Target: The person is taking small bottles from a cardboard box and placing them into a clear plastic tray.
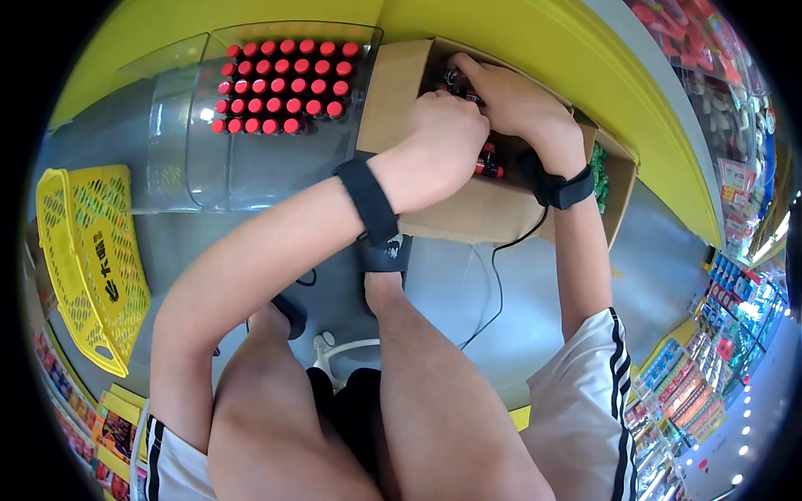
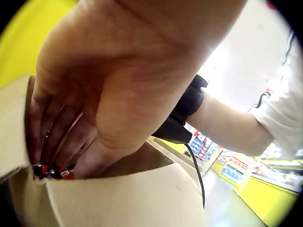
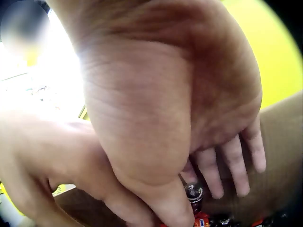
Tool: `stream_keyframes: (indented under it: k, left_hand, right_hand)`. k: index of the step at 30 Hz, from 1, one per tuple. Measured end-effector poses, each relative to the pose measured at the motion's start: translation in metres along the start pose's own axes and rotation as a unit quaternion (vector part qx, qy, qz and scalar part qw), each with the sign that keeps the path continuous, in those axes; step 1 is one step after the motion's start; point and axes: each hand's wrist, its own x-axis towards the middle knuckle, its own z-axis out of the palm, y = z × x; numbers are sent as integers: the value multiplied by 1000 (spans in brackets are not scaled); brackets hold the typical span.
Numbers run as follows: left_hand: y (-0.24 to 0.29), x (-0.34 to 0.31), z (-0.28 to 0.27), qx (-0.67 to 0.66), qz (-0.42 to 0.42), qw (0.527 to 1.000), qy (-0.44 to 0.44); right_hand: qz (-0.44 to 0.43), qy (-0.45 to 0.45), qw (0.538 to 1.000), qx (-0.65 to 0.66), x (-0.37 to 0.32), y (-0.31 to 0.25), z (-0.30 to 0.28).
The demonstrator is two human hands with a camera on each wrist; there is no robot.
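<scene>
Both hands reach into an open cardboard box (image 1: 468,213) holding small dark bottles with red labels and caps. My left hand (image 1: 443,142) has its fingers bent down inside, with thumb and fingertips around a small bottle (image 2: 54,172) in the left wrist view. Close beside it, my right hand (image 1: 526,100) pinches a small dark bottle (image 3: 194,193) between thumb and forefinger, its other fingers hanging straighter. Another bottle with a red cap (image 1: 489,167) lies in the box below the hands. The hands partly hide the box's contents.
Left of the box, a clear plastic bin (image 1: 180,159) holds rows of red-capped bottles (image 1: 284,83). A yellow basket (image 1: 92,259) stands farther left. Green packets (image 1: 599,175) show in a carton at the right. A black cable (image 1: 499,275) hangs from the right wristband.
</scene>
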Motion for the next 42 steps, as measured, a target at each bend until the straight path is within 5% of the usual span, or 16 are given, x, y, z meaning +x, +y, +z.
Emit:
stream_keyframes:
  k: [15,26,28,32,34,42]
  left_hand:
    - [-15,57,-22,31,88,965,-246]
    - [-1,88,11,-33,43,975,-217]
    - [-5,94,29,-55,25,975,-215]
    - [-3,101,43,-46,17,976,-214]
    - [-3,101,43,-38,16,974,-222]
    - [-12,104,52,-35,26,983,-177]
  right_hand:
    - [114,-149,982,-23,-12,37,7]
    - [151,-158,976,-14,-1,66,49]
    - [133,-224,965,-19,2,80,61]
    - [147,-173,974,-4,0,86,67]
    - [167,-248,954,-11,7,88,65]
    - [228,-283,931,-20,17,89,78]
